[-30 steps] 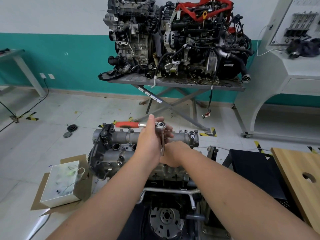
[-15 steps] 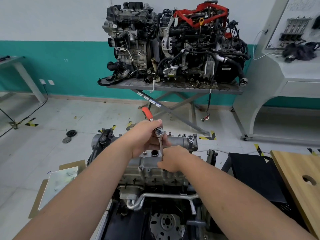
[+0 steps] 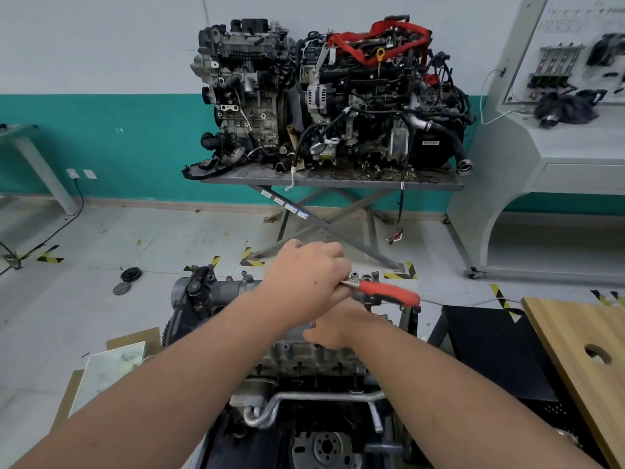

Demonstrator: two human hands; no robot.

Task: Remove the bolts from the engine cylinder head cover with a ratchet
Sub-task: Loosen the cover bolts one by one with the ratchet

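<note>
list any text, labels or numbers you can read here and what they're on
None can be read.
White stickers on the lift table's crossed leg: too small.
Label on the black engine part: blurred.
Print on the training board: blurred.
Ratchet: no marking shows.

Nothing legible here: the white stickers (image 3: 284, 204) on the table (image 3: 338, 181) leg and the wall panel's (image 3: 575, 45) print are too blurred to read.

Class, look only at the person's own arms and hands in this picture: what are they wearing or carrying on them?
Nothing shows on them. The left hand and the right hand wear no gloves; both forearms are bare to the picture's edge, with no sleeves, watch, rings or bands in sight.
</note>
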